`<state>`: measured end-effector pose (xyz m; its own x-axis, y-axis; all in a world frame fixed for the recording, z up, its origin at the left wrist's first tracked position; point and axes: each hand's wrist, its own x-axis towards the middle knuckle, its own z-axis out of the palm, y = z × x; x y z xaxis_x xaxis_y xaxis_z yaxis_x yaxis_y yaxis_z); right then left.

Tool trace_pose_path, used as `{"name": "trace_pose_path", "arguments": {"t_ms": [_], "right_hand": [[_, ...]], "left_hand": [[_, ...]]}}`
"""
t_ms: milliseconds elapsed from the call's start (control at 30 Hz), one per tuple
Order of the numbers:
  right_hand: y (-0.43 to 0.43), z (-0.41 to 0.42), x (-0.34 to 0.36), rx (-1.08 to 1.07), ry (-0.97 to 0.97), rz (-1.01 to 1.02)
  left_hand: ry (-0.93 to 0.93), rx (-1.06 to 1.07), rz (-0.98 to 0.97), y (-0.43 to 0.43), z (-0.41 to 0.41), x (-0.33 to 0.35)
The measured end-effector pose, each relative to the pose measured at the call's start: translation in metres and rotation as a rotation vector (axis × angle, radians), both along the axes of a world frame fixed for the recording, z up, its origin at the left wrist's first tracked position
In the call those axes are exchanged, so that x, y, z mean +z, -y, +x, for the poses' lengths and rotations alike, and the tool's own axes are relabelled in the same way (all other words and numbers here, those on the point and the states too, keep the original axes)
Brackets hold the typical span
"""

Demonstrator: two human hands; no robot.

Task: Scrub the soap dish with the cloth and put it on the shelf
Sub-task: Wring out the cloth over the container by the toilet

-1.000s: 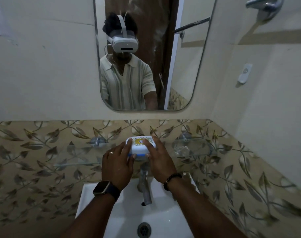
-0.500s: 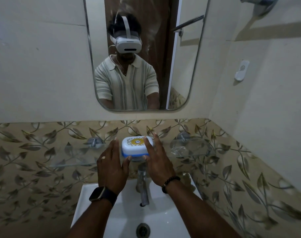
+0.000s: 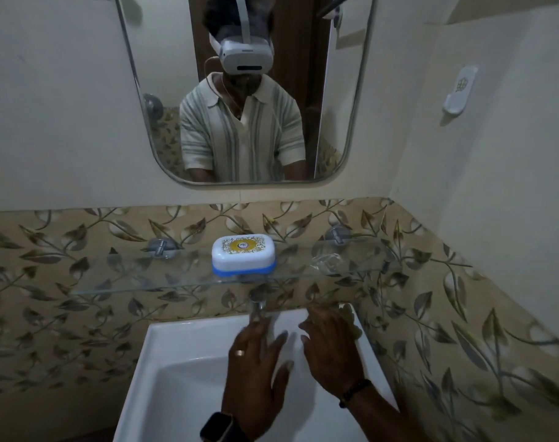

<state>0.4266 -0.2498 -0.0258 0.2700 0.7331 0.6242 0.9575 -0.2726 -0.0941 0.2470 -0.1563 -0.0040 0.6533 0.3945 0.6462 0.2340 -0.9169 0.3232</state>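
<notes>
A mirror hangs on the wall above a band of leaf-patterned tiles, and below it a white sink sits under a glass shelf. The soap dish, white lid over a blue base, stands closed on the shelf, above the tap. Both hands hover over the sink, well below the dish: the left hand and the right hand are spread flat, fingers apart, holding nothing.
</notes>
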Motion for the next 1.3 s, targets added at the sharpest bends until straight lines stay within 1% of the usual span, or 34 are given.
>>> {"name": "trace_pose_path", "arguments": {"t_ms": [67, 167, 267, 300, 367, 467, 533, 600, 633, 700, 767, 800, 900, 967, 1033, 1100, 1167, 1233, 1300], "right_hand": [[0.003, 0.017, -0.018, -0.056, -0.038, -0.137], [0.003, 0.043, -0.042, -0.114, -0.19, -0.336], [0.001, 0.057, -0.066, -0.104, -0.286, -0.566], [0.003, 0.058, -0.067, -0.112, -0.31, -0.601], [0.004, 0.058, -0.074, -0.1, -0.34, -0.597], [0.0, 0.057, -0.08, -0.084, -0.344, -0.483], [0.002, 0.058, -0.079, -0.088, -0.438, -0.455], [0.0, 0.06, -0.075, -0.113, -0.397, -0.468], [-0.001, 0.062, -0.075, -0.149, -0.385, -0.412], [-0.001, 0.065, -0.075, -0.151, -0.352, -0.271], [-0.002, 0.064, -0.072, -0.124, -0.295, -0.192], [0.0, 0.062, -0.067, -0.118, -0.344, -0.196], [0.006, 0.056, -0.046, -0.205, -0.523, -0.186], [0.01, 0.054, -0.038, -0.215, -0.674, -0.075], [0.014, 0.047, -0.029, -0.141, -0.857, 0.065], [0.019, 0.04, -0.015, -0.077, -0.962, 0.161], [0.021, 0.032, 0.001, -0.017, -1.026, 0.237], [0.025, 0.025, 0.021, 0.04, -1.031, 0.262], [0.029, 0.017, 0.04, 0.128, -1.019, 0.239]], "left_hand": [[-0.119, -0.057, 0.049, 0.011, 0.003, -0.015], [-0.279, -0.082, 0.069, 0.022, 0.005, -0.028], [-0.349, -0.114, 0.062, 0.027, 0.003, -0.039], [-0.36, -0.124, 0.065, 0.028, 0.003, -0.043], [-0.389, -0.125, 0.073, 0.03, 0.002, -0.05], [-0.41, -0.111, 0.053, 0.032, 0.003, -0.052], [-0.412, -0.112, 0.038, 0.033, 0.005, -0.051], [-0.413, -0.108, 0.046, 0.034, 0.007, -0.05], [-0.421, -0.105, 0.047, 0.035, 0.008, -0.048], [-0.432, -0.096, 0.047, 0.035, 0.008, -0.046], [-0.441, -0.086, 0.033, 0.034, 0.006, -0.043], [-0.445, -0.082, 0.025, 0.033, 0.005, -0.042], [-0.441, -0.065, 0.003, 0.03, 0.002, -0.039], [-0.442, -0.044, -0.012, 0.028, 0.003, -0.037], [-0.447, -0.022, -0.057, 0.029, 0.005, -0.031], [-0.447, 0.005, -0.103, 0.032, 0.01, -0.023], [-0.447, 0.021, -0.187, 0.034, 0.013, -0.015], [-0.37, 0.027, -0.24, 0.036, 0.016, -0.006], [-0.261, 0.01, -0.297, 0.039, 0.019, 0.005]]}}
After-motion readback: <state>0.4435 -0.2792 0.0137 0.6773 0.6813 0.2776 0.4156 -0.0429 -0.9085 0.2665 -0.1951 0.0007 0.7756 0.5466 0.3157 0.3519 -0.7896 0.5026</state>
